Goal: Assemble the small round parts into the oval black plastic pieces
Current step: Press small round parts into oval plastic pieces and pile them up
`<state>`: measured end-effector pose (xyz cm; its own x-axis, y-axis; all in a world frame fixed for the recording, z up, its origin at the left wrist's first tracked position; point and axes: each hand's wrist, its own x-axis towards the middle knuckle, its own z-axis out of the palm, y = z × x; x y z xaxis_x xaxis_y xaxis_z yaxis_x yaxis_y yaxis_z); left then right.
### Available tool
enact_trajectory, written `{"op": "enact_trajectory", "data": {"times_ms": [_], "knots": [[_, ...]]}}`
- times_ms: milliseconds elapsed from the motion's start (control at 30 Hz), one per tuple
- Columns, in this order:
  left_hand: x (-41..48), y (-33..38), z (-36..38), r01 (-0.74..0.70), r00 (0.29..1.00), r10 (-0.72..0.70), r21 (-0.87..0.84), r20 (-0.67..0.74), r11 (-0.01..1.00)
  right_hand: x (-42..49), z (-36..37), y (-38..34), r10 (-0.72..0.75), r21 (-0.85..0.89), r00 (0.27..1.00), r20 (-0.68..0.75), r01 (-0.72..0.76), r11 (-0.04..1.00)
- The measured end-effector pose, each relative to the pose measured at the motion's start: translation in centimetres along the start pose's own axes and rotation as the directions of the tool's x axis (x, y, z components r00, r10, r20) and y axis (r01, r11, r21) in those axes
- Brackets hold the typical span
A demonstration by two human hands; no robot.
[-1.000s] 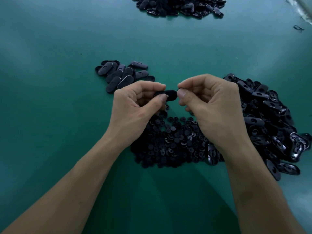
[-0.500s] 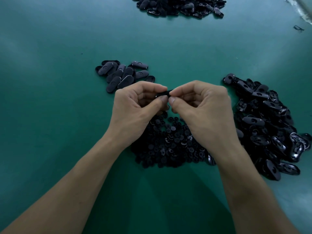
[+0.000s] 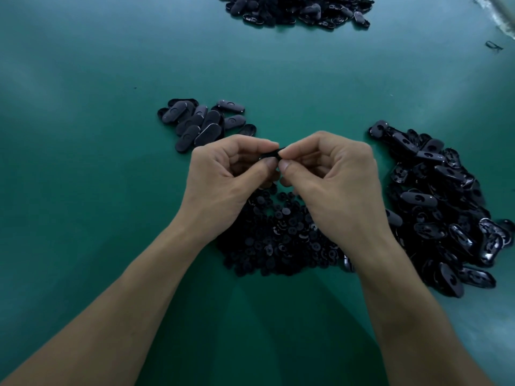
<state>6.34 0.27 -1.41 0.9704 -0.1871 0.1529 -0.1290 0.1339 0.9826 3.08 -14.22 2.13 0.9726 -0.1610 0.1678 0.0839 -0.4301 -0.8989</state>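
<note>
Oval piece spans crosswise between left hand and right hand.

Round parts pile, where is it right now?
Head view, centre: the round parts pile lies on the green table under the left hand and right hand, oval pieces heap on its right.

Black oval piece pinched between left hand and right hand, over heap of small round parts

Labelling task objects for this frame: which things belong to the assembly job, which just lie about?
Job: left hand, right hand, pinching one oval piece; round-parts pile; right oval pile; left oval group.
Lying about: far pile at top; dark scrap, upper right.
</note>
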Motion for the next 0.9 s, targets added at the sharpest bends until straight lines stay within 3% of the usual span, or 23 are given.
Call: {"op": "enact_trajectory", "data": {"times_ms": [333,900], "knots": [[0.0,-0.1,0.1,0.001,1.000,-0.001,0.035,0.004,0.999,-0.1,0.3,-0.1,-0.004,-0.053,0.997,-0.075,0.000,0.999],[0.1,0.0,-0.2,-0.016,1.000,0.016,0.021,-0.005,1.000,-0.4,0.4,-0.9,0.018,-0.073,1.000,0.020,-0.017,0.997]]}}
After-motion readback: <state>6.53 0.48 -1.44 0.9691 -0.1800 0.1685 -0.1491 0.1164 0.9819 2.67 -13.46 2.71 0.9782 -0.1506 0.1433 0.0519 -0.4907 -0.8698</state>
